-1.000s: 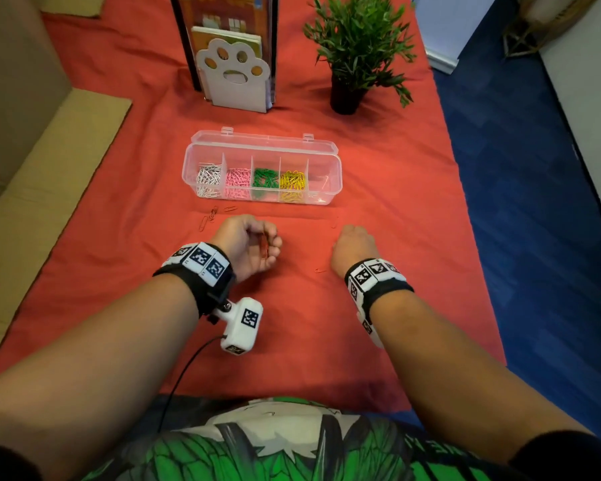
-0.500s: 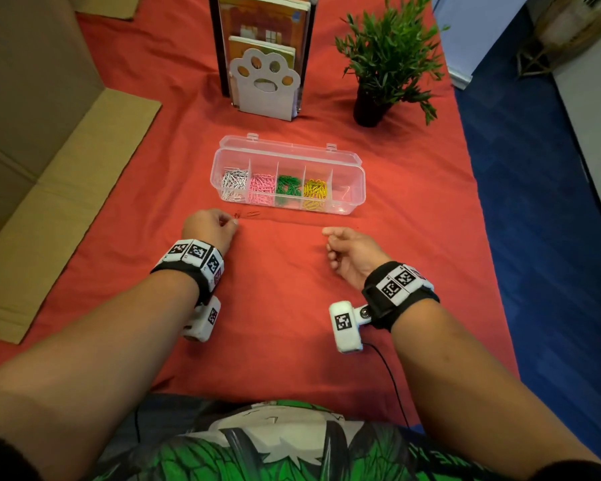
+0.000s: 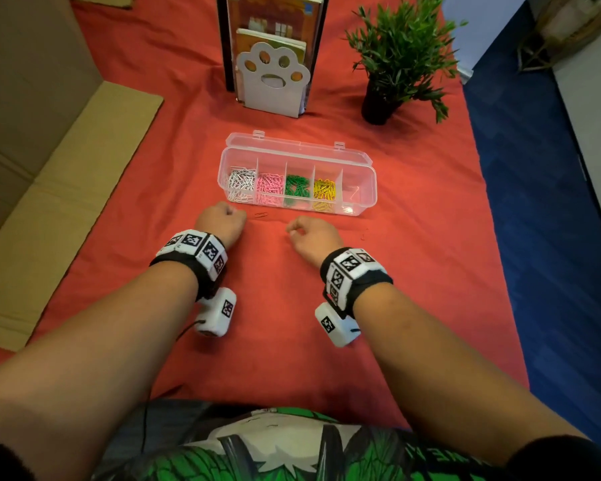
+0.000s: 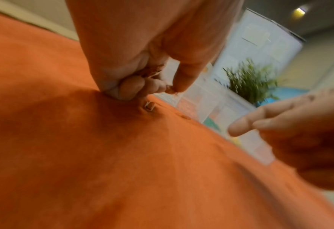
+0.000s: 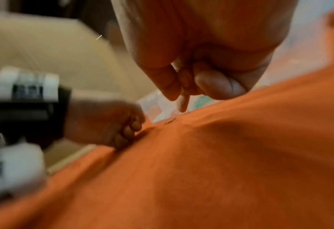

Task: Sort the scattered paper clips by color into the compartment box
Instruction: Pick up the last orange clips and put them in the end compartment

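Head view: looks down and forward from above the worktop (image 3: 118, 168), taking in both forearms, the box (image 3: 361, 168) mid-frame, the plant (image 3: 399, 53) beyond.
Left wrist view: low over the cloth, very near the left hand (image 4: 142, 54), facing toward box and plant; blurred.
Right wrist view: low, very near the right hand (image 5: 201, 46), facing toward the cardboard (image 5: 44, 46); blurred.
Shared: all three show both hands and the box's edge.

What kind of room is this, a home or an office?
Probably an office or study corner, though that's a guess: a table under a red cloth carries a paw-shaped bookend with books, a small potted plant and a clear compartment box of paper clips, above blue carpet.
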Motion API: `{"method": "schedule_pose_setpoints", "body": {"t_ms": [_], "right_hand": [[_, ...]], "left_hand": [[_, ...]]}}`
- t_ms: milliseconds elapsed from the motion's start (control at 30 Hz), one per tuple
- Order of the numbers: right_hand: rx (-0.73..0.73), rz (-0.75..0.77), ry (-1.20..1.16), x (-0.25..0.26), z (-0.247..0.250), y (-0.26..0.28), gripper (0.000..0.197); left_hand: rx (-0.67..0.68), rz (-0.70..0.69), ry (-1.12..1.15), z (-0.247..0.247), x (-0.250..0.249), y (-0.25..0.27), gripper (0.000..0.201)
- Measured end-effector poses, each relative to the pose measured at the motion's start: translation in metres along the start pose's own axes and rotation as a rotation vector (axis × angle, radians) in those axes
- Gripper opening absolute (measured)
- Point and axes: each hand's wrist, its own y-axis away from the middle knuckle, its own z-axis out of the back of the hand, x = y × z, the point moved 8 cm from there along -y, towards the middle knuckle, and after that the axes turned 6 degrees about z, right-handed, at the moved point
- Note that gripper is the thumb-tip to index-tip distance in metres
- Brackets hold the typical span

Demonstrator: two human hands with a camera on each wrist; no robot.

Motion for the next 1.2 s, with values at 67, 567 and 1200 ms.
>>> {"method": "schedule_pose_setpoints", "body": {"t_ms": [67, 567, 1200], "right_hand": [[-0.020, 0.124, 0.185, 0.021, -0.003, -0.007, 0.030], [0.039, 0.261, 0.595, 0.064, -0.040, -0.038, 0.037], [-0.113, -0.397, -1.054, -0.083, 0.013, 0.042, 0.032]], "left_hand": [[0.136, 0.159, 0.280, 0.000, 0.012, 0.003, 0.024], [-0.025, 0.064, 0.097, 0.031, 0.036, -0.001, 0.026], [-0.135, -0.197, -0.342, 0.002, -0.007, 0.019, 0.029]]}}
